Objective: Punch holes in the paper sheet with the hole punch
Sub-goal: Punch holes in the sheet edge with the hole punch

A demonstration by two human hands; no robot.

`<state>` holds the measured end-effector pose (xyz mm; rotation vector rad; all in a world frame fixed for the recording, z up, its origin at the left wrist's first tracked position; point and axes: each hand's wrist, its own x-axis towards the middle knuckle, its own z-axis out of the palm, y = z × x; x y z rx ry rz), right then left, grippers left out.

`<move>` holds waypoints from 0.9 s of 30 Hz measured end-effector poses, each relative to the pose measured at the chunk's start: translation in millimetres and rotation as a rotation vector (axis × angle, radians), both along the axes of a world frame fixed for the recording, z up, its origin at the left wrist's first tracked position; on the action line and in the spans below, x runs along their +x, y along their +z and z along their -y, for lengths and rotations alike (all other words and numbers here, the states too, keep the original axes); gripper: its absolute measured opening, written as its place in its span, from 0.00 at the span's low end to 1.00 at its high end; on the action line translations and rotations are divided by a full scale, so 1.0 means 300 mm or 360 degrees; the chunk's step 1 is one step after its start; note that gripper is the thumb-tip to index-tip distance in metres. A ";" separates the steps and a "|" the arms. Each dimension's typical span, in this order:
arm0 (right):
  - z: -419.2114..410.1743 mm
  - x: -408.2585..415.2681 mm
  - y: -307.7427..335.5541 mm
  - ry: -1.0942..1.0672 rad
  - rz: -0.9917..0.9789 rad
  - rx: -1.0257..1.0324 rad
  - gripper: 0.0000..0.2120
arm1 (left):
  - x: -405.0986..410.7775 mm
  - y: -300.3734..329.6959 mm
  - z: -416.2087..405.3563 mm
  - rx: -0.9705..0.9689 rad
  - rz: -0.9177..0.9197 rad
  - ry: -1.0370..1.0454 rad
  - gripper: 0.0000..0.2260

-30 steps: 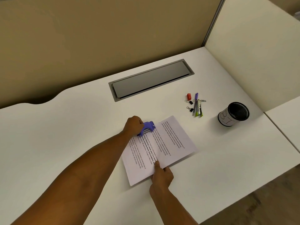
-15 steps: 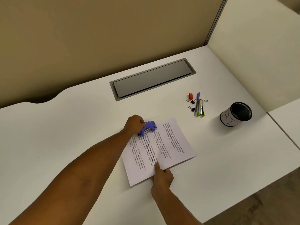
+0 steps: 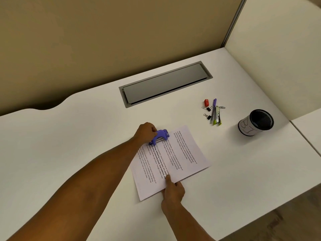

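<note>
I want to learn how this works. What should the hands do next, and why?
Probably press the purple hole punch down with the left hand. The paper sheet edge seems to sit in its slot, and the right hand pins the near edge.

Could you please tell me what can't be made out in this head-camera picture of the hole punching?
- Whether the paper sheet has holes yet: its far edge sits under the purple hole punch.
- The left hand's fingers: curled out of sight behind the hand.
- The printed text: too small to read.
- Inside the black mesh cup: too dark to see.
- The right hand's fingers: tucked under the sheet, only the thumb shows.
</note>
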<state>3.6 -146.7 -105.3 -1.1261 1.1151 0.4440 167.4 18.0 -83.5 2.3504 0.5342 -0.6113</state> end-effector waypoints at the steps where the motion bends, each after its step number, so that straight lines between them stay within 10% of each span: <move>1: 0.003 0.001 0.002 -0.0013 0.0004 0.0014 0.07 | 0.002 -0.002 -0.002 -0.0012 -0.0009 -0.0026 0.12; 14: 0.183 -0.008 0.033 0.0401 0.0119 -0.0584 0.10 | 0.071 -0.071 0.066 0.0231 0.0248 0.0038 0.29; 20: 0.269 0.016 -0.034 0.1481 0.0841 -0.1809 0.17 | 0.073 -0.134 0.102 0.0441 0.0170 -0.0030 0.32; 27: 0.291 0.045 -0.131 0.2319 0.1131 -0.1961 0.34 | 0.062 -0.169 0.105 0.0536 0.0148 -0.0001 0.35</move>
